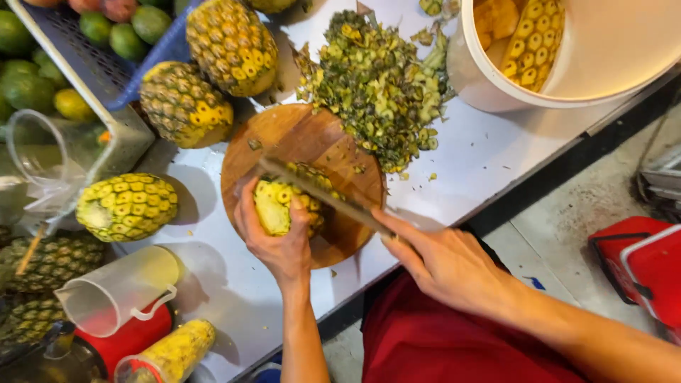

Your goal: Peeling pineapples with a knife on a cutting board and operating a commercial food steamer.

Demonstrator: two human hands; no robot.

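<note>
My left hand (273, 237) grips a partly peeled pineapple (280, 204) lying on a round wooden cutting board (301, 138). My right hand (443, 262) holds a long knife (319, 190) whose blade lies across the top of the pineapple, slanting from the upper left down to my hand. A heap of green and yellow pineapple peel scraps (379, 89) sits just beyond the board on the white counter (489, 152).
Whole pineapples (230, 44) (183, 103) (128, 206) lie left of the board. A white bucket (603, 78) with peeled pineapple stands at the top right. A clear jug (117, 291) and a tub of fruit (167, 354) sit at the lower left. Green fruit (128, 32) fills a crate. A red box (642, 266) is on the floor.
</note>
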